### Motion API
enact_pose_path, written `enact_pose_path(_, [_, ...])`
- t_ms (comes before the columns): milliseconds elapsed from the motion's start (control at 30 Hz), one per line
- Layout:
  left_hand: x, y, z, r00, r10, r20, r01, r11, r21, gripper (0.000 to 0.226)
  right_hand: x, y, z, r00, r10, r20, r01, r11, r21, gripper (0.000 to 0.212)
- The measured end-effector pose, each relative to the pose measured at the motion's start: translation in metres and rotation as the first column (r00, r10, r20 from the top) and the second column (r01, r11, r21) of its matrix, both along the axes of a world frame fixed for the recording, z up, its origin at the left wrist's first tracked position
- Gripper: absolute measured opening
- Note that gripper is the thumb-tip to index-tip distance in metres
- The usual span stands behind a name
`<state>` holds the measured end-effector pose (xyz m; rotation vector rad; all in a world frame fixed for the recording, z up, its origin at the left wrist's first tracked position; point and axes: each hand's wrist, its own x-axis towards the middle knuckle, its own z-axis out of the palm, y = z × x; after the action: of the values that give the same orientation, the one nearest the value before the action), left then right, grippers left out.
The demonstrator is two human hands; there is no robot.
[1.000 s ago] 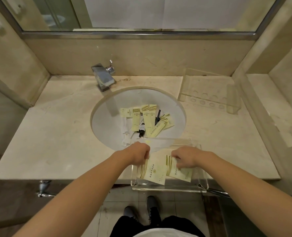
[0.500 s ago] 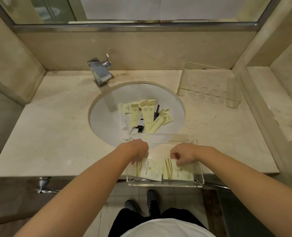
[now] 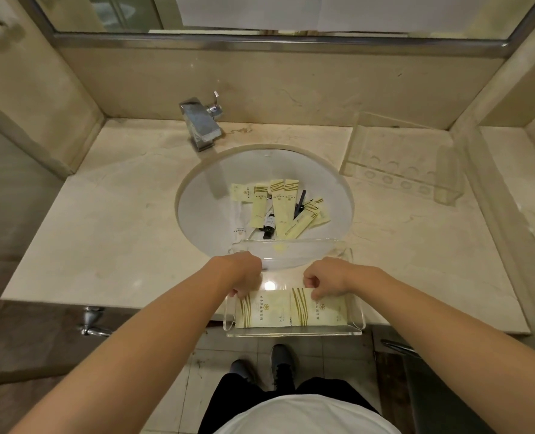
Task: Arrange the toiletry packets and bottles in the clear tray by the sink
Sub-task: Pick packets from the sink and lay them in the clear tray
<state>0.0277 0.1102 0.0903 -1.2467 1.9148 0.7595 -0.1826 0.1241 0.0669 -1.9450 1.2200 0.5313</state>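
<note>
Both my hands are on two pale yellow packets lying flat in the clear acrylic tray (image 3: 357, 331) at the desk's (image 3: 103, 239) front edge.

My left hand (image 3: 244, 274) has a curled grip pinching the top left corner of the left cream packet with gold stripes (image 3: 264, 310); my right hand (image 3: 327, 277) pinches the top edge of the matching right packet (image 3: 319, 311). The two lie side by side, touching. More yellow packets (image 3: 283, 208) and a small dark bottle (image 3: 50, 227) lie heaped in the round white sink (image 3: 203, 195), beyond the tray.
</note>
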Motion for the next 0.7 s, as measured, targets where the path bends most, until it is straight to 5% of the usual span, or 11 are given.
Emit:
enact_pose_path(400, [0.004,-0.011,0.004,0.976,0.173,-0.132,-0.166,0.984,0.057,0.016,0.006,-0.005,0.005,0.998,0.02,-0.052,-0.023,0.999,-0.049,0.024])
enact_pose_path(700, [-0.019,-0.044,0.015,0.792,0.432,-0.431,-0.434,0.895,0.099,0.007,0.001,-0.039,0.019,0.91,-0.307,0.277,0.364,0.914,-0.182,0.024])
